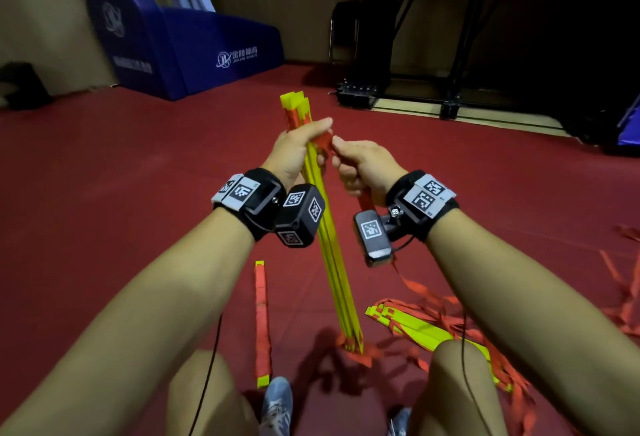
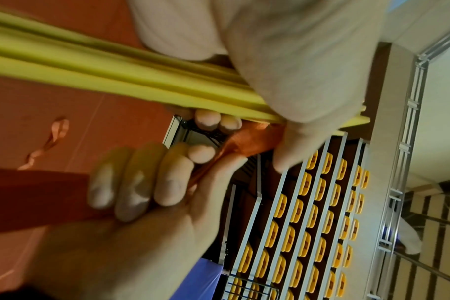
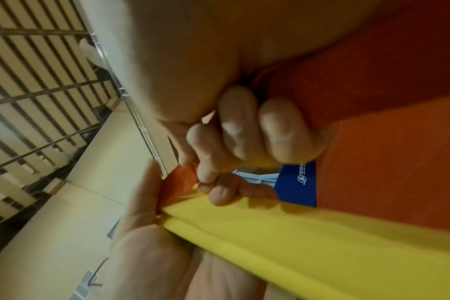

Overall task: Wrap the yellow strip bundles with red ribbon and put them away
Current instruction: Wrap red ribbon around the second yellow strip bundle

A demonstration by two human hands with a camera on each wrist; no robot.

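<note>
Left grip closed round the upper part of the long bundle of flat yellow plastic strips, thumb pressing the thin red fabric ribbon against it. Right grip pinching the same ribbon between thumb and forefinger, just right of the bundle and almost touching the left thumb. Other fingers curled in, free length of ribbon hanging below the wrist toward the near right.

Bundle standing nearly upright, long axis running from the dark red floor near the feet up and a little toward the far left. Lower end resting on the floor, top end above the left grip with some red turns already on it. Ribbon leaving the bundle to the right, so the next turn probably to be carried by the right grip round the far side, the left one holding steady. Both forearms stretched forward, wrists close together.

On the floor at near left, one strip bundle wrapped in red. At near right, another yellow bundle lying among loose red ribbons.
</note>
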